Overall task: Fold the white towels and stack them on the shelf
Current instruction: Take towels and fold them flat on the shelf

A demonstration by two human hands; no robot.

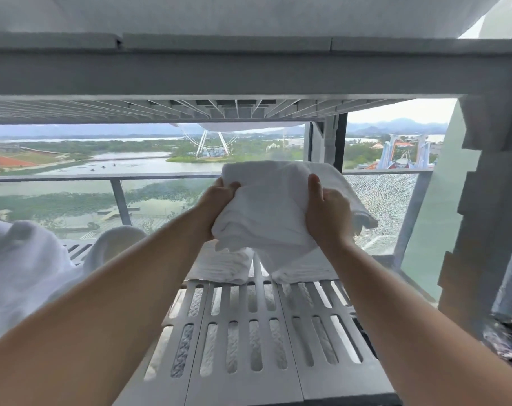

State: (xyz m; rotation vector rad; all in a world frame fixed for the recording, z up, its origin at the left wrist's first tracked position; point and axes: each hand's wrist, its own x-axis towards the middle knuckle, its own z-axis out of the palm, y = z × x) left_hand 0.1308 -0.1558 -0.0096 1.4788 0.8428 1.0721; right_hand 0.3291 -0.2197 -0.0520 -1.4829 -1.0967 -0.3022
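Note:
A folded white towel point(270, 206) hangs in the air above the slatted grey shelf point(248, 332), held between both my hands. My left hand point(216, 200) grips its left side with the thumb on top. On the towel's right side, my right hand point(326, 212) grips it the same way. Two folded white towels lie side by side on the shelf just below: one on the left point(222, 266), one on the right point(304, 271), the held towel partly hiding both.
A loose heap of white towels point(23, 265) sits on the shelf at the left. Another shelf level point(248, 74) runs close overhead, with white fabric on it. The rack's right post point(483, 215) stands near. A glass window and balcony rail lie behind.

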